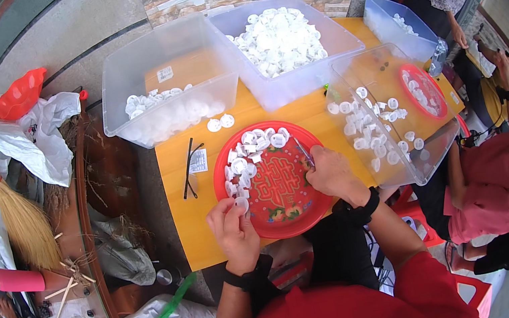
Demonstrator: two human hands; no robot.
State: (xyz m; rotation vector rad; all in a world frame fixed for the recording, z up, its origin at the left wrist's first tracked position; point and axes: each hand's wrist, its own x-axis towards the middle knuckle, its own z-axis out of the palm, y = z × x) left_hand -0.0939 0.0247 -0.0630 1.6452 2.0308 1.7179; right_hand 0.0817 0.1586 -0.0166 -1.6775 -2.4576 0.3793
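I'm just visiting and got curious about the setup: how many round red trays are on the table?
2. One tray lies between the left hand and right hand; the other tray is farther right, by a clear bin. More could be hidden.

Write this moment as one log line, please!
left hand: holds small white piece; right hand: holds thin tool over red tray; red tray: white pieces mostly upper left; clear bin: heaped white pieces

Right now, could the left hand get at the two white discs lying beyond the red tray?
Probably yes: only the low red tray and its small white pieces seem to lie between the left hand and the white discs, though that hand holds a small piece.
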